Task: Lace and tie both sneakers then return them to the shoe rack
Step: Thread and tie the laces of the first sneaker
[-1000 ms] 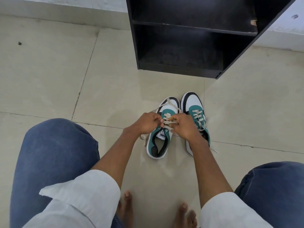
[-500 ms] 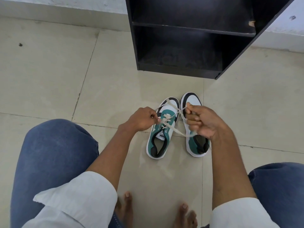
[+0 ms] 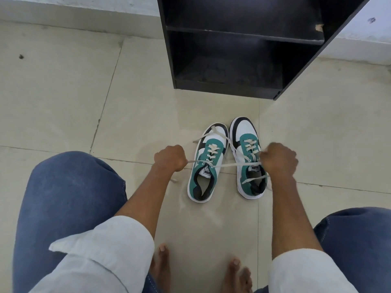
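Two teal, white and black sneakers stand side by side on the tiled floor, toes pointing away from me. The left sneaker (image 3: 208,166) has a cream lace (image 3: 228,165) stretched taut sideways across its top eyelets. My left hand (image 3: 170,157) is fisted on one end of that lace, left of the shoe. My right hand (image 3: 279,160) is fisted on the other end, over the right sneaker (image 3: 248,149), hiding part of its tongue. Loose lace tails trail over the left sneaker's toe and the right sneaker's heel.
A black open shoe rack (image 3: 243,49) with two dark shelves stands just beyond the sneakers against a white wall. My knees in blue jeans frame the lower left and right. My bare feet (image 3: 163,269) rest on the floor below the shoes.
Both hands were together over the left sneaker's laces. They have moved apart sideways, pulling the lace tight, and the right sneaker's laces are now uncovered.
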